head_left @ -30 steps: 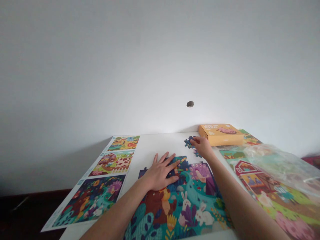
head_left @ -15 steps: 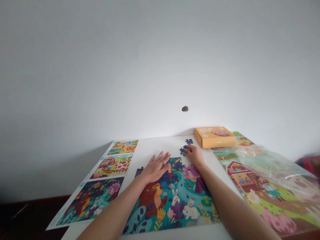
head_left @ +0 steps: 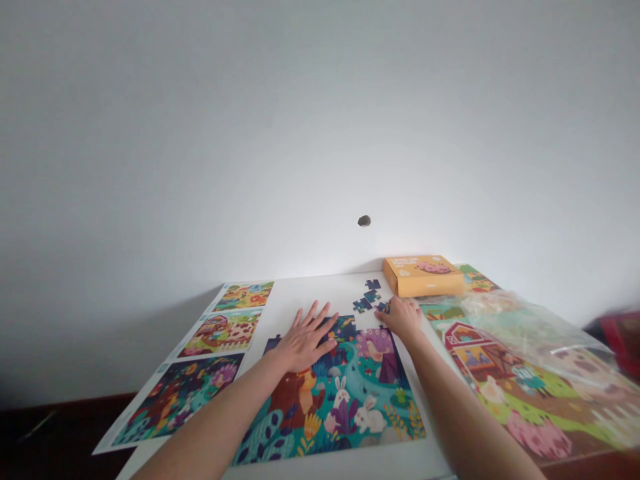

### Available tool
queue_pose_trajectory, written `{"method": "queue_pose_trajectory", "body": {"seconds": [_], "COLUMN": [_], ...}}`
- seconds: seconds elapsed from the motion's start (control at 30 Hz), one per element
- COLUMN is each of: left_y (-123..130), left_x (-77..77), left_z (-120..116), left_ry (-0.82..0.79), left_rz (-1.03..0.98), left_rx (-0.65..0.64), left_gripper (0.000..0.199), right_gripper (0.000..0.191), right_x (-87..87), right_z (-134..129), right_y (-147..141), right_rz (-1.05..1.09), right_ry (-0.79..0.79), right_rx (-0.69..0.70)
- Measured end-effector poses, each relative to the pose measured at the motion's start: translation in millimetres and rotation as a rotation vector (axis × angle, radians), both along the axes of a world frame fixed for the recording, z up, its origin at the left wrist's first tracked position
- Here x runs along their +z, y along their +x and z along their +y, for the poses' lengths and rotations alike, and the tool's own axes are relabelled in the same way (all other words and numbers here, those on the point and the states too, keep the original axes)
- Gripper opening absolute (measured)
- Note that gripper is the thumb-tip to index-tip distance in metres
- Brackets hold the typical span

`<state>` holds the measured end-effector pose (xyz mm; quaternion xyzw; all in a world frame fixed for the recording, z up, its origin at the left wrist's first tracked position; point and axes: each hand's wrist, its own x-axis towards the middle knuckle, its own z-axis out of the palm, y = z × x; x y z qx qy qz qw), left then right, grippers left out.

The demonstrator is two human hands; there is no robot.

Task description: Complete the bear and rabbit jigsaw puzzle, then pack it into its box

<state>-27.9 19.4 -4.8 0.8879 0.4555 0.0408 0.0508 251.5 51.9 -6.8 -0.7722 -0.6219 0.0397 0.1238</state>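
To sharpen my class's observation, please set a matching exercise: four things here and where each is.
1. Bare left hand
2. Bare right hand
3. Orange-yellow cardboard box
4. Clear, crumpled plastic sheet

A. Touching a small dark-blue jigsaw piece
B. Over a colourful printed farm scene
C. Spread over the teal jigsaw's edge
D. Near the pale wall

Pairs: 1-C, 2-A, 3-D, 4-B

Bare left hand [head_left: 309, 343] is lying flat, palm down, fingers fanned wide. Bare right hand [head_left: 404, 321] is off to the right of it, fingers kinda curled, thumb poking back its way. Left forearm [head_left: 220, 421] and right forearm [head_left: 460, 407] both bare, stretched forward.
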Motion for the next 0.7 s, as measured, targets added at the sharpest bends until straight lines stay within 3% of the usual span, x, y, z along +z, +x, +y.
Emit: {"method": "queue_pose_trajectory", "body": {"seconds": [0.13, 0.27, 0.33, 0.4, 0.5, 0.57, 0.7], "left_y": [-6, 2, 16, 31, 42, 38, 24], "left_x": [0.7, -1.1, -4.4, -9.0, -14.4, -14.8, -8.0], "left_z": [-3, 10, 20, 28, 33, 32, 28], "left_ry": [0.016, 0.073, 0.166, 0.265, 0.354, 0.364, 0.328], "left_rz": [0.022, 0.049, -0.052, -0.202, -0.376, -0.454, -0.566], "left_rx": [0.004, -0.017, 0.172, 0.284, 0.240, 0.178, 0.167], "left_gripper": [0.061, 0.067, 0.071, 0.059, 0.052, 0.047, 0.029], "right_gripper": [0.054, 0.052, 0.041, 0.038, 0.052, 0.050, 0.023], "right_x": [0.1, 2.3, 3.4, 4.0, 3.2, 1.7, 0.6], "right_z": [4, 7, 8, 9, 8, 7, 4], "right_y": [-3, -3, -3, -6, -10, -14, -22], "right_rz": [0.032, 0.139, 0.254, 0.380, 0.565, 0.670, 0.646], "right_ry": [-0.005, 0.061, 0.114, 0.211, 0.331, 0.271, 0.131], "right_rx": [-0.049, -0.054, -0.022, 0.044, 0.209, 0.296, 0.354]}}
